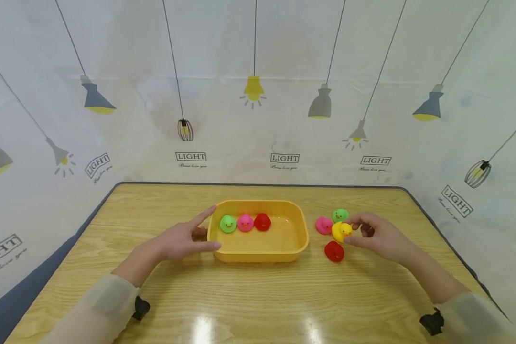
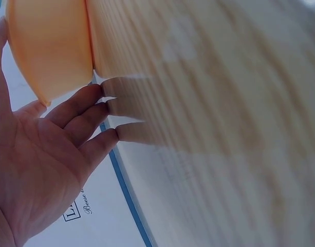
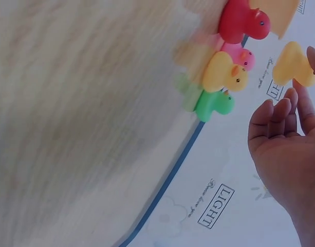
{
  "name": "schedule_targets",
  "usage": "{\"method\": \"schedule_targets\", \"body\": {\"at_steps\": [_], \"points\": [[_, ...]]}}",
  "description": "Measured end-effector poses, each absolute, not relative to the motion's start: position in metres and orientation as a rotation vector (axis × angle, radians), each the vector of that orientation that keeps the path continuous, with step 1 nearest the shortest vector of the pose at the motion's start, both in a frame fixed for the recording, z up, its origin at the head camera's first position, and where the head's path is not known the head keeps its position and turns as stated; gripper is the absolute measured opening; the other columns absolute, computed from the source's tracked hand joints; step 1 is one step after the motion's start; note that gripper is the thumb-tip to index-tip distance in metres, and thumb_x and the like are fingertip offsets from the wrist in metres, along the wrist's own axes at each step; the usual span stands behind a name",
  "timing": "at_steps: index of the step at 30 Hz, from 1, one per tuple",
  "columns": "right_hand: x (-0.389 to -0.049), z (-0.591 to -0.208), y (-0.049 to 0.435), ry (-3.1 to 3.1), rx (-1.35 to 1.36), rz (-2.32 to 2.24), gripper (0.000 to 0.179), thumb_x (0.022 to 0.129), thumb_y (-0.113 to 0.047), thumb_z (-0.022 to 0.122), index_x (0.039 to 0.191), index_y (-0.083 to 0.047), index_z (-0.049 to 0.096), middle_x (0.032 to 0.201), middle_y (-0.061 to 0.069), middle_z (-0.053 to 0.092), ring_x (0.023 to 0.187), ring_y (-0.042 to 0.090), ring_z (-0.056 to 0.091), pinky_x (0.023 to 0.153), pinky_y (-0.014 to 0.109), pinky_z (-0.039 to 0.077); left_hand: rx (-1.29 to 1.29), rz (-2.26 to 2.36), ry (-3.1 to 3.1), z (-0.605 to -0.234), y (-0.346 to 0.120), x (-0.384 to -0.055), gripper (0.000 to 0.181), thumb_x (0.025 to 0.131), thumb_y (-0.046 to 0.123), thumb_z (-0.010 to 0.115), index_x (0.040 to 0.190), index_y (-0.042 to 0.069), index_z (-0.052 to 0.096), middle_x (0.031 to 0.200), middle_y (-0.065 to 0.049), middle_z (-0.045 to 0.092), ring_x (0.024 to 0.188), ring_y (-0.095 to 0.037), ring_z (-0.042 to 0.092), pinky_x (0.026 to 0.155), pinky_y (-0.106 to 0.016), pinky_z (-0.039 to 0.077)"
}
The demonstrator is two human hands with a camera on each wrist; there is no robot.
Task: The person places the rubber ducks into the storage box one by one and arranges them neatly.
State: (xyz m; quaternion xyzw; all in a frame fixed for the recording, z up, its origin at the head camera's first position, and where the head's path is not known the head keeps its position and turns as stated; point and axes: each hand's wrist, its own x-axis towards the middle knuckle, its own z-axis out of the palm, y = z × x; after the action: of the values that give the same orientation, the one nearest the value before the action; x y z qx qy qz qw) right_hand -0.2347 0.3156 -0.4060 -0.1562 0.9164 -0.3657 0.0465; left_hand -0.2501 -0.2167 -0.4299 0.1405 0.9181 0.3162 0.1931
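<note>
A yellow plastic tray (image 1: 258, 257) stands on the table, with a green duck (image 1: 228, 224), a pink duck (image 1: 245, 222) and a red duck (image 1: 263, 222) in a row inside. My left hand (image 1: 176, 242) rests against its left end, thumb and index finger spread along the rim, the other fingers lower at its side. To the tray's right, my right hand (image 1: 380, 239) pinches a yellow duck (image 3: 293, 64) between thumb and fingers, raised off the table. Below it stand another yellow duck (image 3: 219, 72), a red duck (image 1: 334, 251), a pink duck (image 1: 324, 225) and a green duck (image 1: 340, 215).
The wooden table (image 1: 241, 296) has a dark edge strip along its back and sides. Behind it hangs a white sheet (image 1: 223, 110) printed with lamps. Black straps (image 1: 141, 308) are at both wrists.
</note>
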Motion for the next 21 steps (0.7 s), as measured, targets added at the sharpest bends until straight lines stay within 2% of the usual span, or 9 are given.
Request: {"method": "schedule_targets", "body": {"at_steps": [15, 21], "points": [[-0.267, -0.391, 0.265, 2.793, -0.529, -1.134, 0.042, 0.096, -0.033, 0.087, 0.13, -0.013, 0.072, 0.116, 0.012, 0.063, 0.092, 0.023, 0.052, 0.068, 0.027, 0.045, 0.395, 0.878, 2.584, -0.431, -0.218, -0.251, 0.109, 0.092, 0.079, 0.07, 0.175, 0.051, 0.004, 0.165, -0.02, 0.055, 0.155, -0.049, 0.048, 0.125, -0.077, 0.033], [-0.282, -0.391, 0.241, 2.775, -0.58, -1.18, 0.039, 0.096, -0.032, 0.087, 0.128, -0.014, 0.074, 0.116, 0.014, 0.063, 0.088, 0.023, 0.051, 0.068, 0.028, 0.044, 0.407, 0.881, 2.587, -0.432, -0.219, -0.251, 0.109, 0.093, 0.078, 0.071, 0.175, 0.049, 0.005, 0.164, -0.019, 0.057, 0.155, -0.048, 0.049, 0.125, -0.077, 0.033]]}}
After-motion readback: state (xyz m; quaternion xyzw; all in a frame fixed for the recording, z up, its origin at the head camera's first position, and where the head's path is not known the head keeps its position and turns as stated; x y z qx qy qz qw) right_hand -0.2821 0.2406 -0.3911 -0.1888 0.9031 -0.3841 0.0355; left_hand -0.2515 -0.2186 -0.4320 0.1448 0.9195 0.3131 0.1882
